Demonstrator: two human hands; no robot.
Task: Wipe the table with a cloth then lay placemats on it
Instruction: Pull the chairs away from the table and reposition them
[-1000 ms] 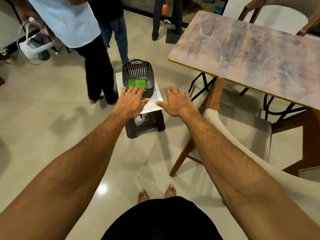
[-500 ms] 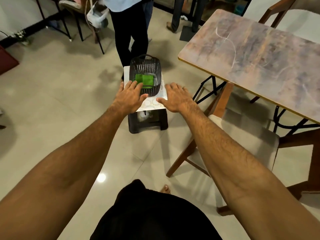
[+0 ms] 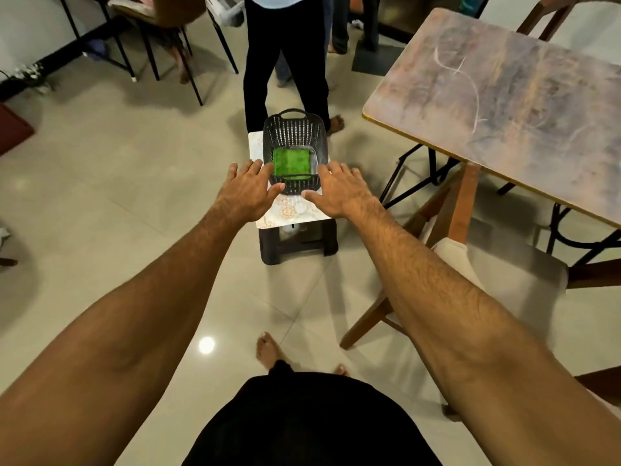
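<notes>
Both your arms reach forward over the tiled floor. Your left hand [image 3: 248, 190] and right hand [image 3: 339, 193] have fingers spread and flat and hold nothing. One sits at each side of the near end of the black basket [image 3: 292, 132]; I cannot tell whether they touch it.

The green cloth [image 3: 291, 162] lies folded flat on the basket's floor, so it looks like the thing to fetch first. Go in from above with one hand, because the walls are tall and slatted and a fingertip could catch. Pinch the cloth's near edge and lift straight up. Steady the rim with your other hand so the basket does not slide on the patterned sheet [image 3: 289, 210] beneath it, which may be the placemats.

The stool [image 3: 268, 243] is low and narrow, with little margin round the basket. To your right a chair [image 3: 497, 274] juts out under the corner of the table [image 3: 504, 95], so turn wide of both. A standing person [image 3: 262, 62] is just behind the stool, so do not push the basket away from you.
</notes>
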